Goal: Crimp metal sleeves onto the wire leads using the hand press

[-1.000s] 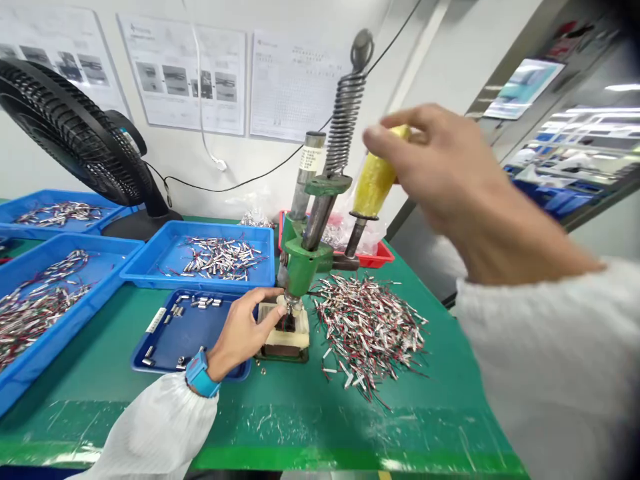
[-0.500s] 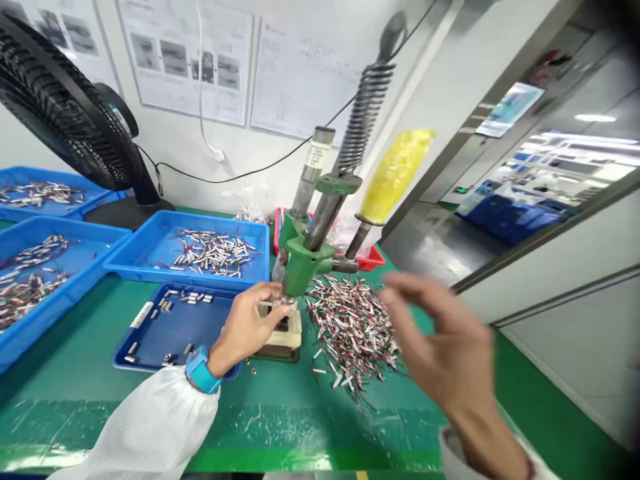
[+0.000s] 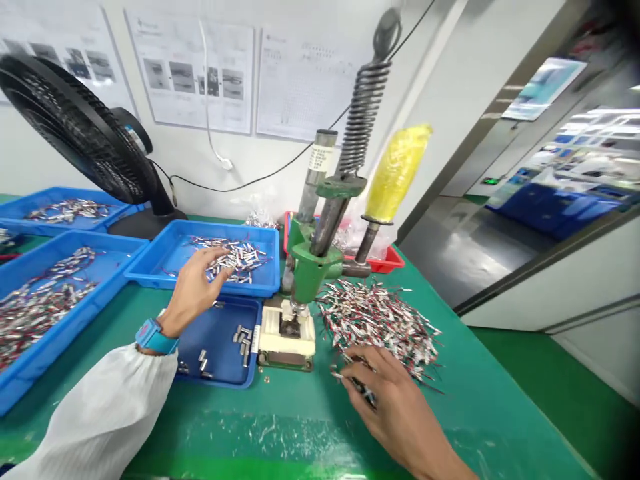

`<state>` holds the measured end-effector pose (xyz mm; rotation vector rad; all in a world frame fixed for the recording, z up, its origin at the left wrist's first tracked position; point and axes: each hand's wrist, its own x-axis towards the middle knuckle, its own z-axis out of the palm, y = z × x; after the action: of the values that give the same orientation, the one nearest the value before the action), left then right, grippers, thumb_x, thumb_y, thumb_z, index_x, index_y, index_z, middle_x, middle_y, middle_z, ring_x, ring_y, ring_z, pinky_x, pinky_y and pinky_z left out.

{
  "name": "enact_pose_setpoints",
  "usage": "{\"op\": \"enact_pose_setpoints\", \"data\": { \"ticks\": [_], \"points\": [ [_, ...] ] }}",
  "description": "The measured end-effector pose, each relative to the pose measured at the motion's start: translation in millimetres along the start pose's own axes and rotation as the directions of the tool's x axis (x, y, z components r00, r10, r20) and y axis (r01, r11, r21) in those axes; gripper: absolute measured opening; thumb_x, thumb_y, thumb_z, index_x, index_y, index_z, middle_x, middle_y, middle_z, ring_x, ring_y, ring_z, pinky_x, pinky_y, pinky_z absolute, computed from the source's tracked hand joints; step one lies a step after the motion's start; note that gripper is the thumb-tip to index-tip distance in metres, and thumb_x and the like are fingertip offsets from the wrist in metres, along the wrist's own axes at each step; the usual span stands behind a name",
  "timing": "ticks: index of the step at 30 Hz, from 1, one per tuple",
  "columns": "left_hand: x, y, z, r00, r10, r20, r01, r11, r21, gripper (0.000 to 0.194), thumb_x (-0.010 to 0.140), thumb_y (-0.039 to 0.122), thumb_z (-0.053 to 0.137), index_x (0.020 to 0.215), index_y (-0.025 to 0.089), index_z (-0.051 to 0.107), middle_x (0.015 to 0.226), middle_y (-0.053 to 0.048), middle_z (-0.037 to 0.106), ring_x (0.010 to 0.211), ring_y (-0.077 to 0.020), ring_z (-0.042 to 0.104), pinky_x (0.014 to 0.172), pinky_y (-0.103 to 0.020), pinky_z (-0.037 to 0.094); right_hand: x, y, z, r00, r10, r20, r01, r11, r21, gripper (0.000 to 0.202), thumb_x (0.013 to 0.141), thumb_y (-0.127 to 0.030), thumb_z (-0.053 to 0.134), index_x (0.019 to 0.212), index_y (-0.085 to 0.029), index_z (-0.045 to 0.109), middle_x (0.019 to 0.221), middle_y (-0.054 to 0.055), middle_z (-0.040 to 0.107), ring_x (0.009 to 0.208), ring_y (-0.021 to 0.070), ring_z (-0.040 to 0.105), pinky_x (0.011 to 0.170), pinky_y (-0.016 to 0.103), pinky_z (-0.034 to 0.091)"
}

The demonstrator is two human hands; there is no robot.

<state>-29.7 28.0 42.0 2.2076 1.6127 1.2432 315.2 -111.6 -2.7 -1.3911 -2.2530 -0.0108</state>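
Observation:
My left hand (image 3: 197, 287), with a blue watch at the wrist, hangs over the front of a blue tray (image 3: 145, 270) of small silver cylinders with wires. Its thumb and fingers are apart, and nothing shows between them. At the near edge of a loose pile of small wired parts (image 3: 380, 320), my right hand (image 3: 385, 400) has its fingers curled together. A small pale wired part (image 3: 338, 375) pokes out at its fingertips. Between the hands stands a green hand press (image 3: 313, 267) with a yellow-wrapped lever (image 3: 397, 173). Its ram is over the cream-coloured base (image 3: 287, 343).
A dark blue tray (image 3: 225, 380) with several metal cylinders sits left of the press base. More blue trays of wired parts (image 3: 45, 300) and a black fan (image 3: 85, 133) stand at the left. Behind the press is a red tray (image 3: 393, 260).
My left hand has left the press and moved left and up to over the blue tray. My right hand has come down and left to the pile, its fingers closing. The view has shifted slightly.

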Motion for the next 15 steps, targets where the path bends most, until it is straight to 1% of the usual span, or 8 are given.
{"op": "enact_pose_setpoints", "data": {
  "ticks": [2, 3, 5, 6, 8, 10, 13, 15],
  "points": [
    [-4, -10, -12.7, 0.985, -0.019, 0.174, 0.015, 1.000, 0.025, 0.027, 0.090, 0.036, 0.059, 0.105, 0.019, 0.073, 0.108, -0.008, 0.076, 0.097, -0.0255, 0.069, 0.088, -0.039, 0.054, 4, -1, -6, 0.995, 0.017, -0.096, -0.008, 0.996, 0.094, 0.011, 0.094, -0.024, 0.057, 0.090, -0.025, 0.068, 0.114, 0.007, 0.070, 0.107, 0.0258, 0.065, 0.091, 0.041, 0.051],
    [-7, -13, -17.4, 0.962, -0.029, 0.273, 0.019, 0.999, 0.038, 0.023, 0.090, 0.034, 0.059, 0.099, 0.020, 0.074, 0.101, -0.007, 0.077, 0.088, -0.0238, 0.070, 0.081, -0.036, 0.054, 6, -2, -8, 0.989, 0.057, -0.139, -0.036, 0.989, 0.146, 0.010, 0.094, -0.027, 0.057, 0.090, -0.025, 0.067, 0.113, 0.007, 0.071, 0.108, 0.0253, 0.065, 0.091, 0.039, 0.052],
    [-17, -16, -21.5, 0.903, -0.045, 0.428, 0.004, 0.995, 0.095, 0.019, 0.089, 0.030, 0.060, 0.095, 0.022, 0.075, 0.098, -0.005, 0.078, 0.082, -0.0225, 0.070, 0.076, -0.034, 0.053, 11, -7, -8, 0.964, 0.176, -0.199, -0.126, 0.962, 0.242, 0.012, 0.094, -0.032, 0.058, 0.088, -0.025, 0.065, 0.102, 0.005, 0.073, 0.096, 0.0228, 0.069, 0.081, 0.033, 0.054],
    [-22, -16, -20.8, 0.882, -0.055, 0.468, -0.014, 0.990, 0.143, 0.018, 0.089, 0.027, 0.060, 0.095, 0.022, 0.076, 0.099, -0.006, 0.078, 0.085, -0.0234, 0.070, 0.078, -0.034, 0.053, 14, -11, -6, 0.945, 0.241, -0.220, -0.176, 0.944, 0.278, 0.014, 0.093, -0.035, 0.059, 0.086, -0.025, 0.066, 0.094, 0.004, 0.073, 0.088, 0.0215, 0.069, 0.075, 0.031, 0.054],
    [-31, -17, -14.9, 0.861, -0.075, 0.503, -0.063, 0.966, 0.252, 0.019, 0.088, 0.020, 0.061, 0.098, 0.022, 0.077, 0.103, -0.008, 0.077, 0.095, -0.0267, 0.071, 0.085, -0.037, 0.052, 22, -22, 2, 0.903, 0.340, -0.262, -0.250, 0.913, 0.323, 0.018, 0.092, -0.038, 0.060, 0.083, -0.024, 0.068, 0.082, 0.003, 0.072, 0.074, 0.0197, 0.067, 0.067, 0.030, 0.053],
    [-37, -18, -6.4, 0.851, -0.085, 0.518, -0.098, 0.943, 0.317, 0.021, 0.089, 0.015, 0.059, 0.097, 0.022, 0.077, 0.104, -0.010, 0.076, 0.101, -0.0288, 0.070, 0.089, -0.039, 0.051, 31, -33, 13, 0.861, 0.397, -0.317, -0.281, 0.891, 0.356, 0.021, 0.090, -0.041, 0.063, 0.083, -0.023, 0.072, 0.080, 0.004, 0.073, 0.072, 0.0203, 0.068, 0.069, 0.031, 0.053],
    [-41, -24, 3.4, 0.854, -0.075, 0.516, -0.094, 0.951, 0.295, 0.023, 0.090, 0.013, 0.056, 0.095, 0.021, 0.078, 0.101, -0.010, 0.076, 0.095, -0.0269, 0.071, 0.088, -0.037, 0.052, 47, -50, 33, 0.804, 0.455, -0.382, -0.278, 0.856, 0.435, 0.022, 0.089, -0.041, 0.065, 0.088, -0.022, 0.076, 0.085, 0.006, 0.076, 0.077, 0.0213, 0.069, 0.074, 0.032, 0.054],
    [-42, -28, 5.4, 0.862, -0.086, 0.499, -0.058, 0.963, 0.265, 0.023, 0.090, 0.014, 0.057, 0.101, 0.019, 0.076, 0.103, -0.010, 0.076, 0.093, -0.0254, 0.071, 0.086, -0.036, 0.053, 57, -59, 45, 0.781, 0.491, -0.385, -0.274, 0.824, 0.496, 0.024, 0.090, -0.042, 0.065, 0.089, -0.021, 0.077, 0.084, 0.006, 0.077, 0.077, 0.0208, 0.069, 0.076, 0.032, 0.054]
  ]
}}
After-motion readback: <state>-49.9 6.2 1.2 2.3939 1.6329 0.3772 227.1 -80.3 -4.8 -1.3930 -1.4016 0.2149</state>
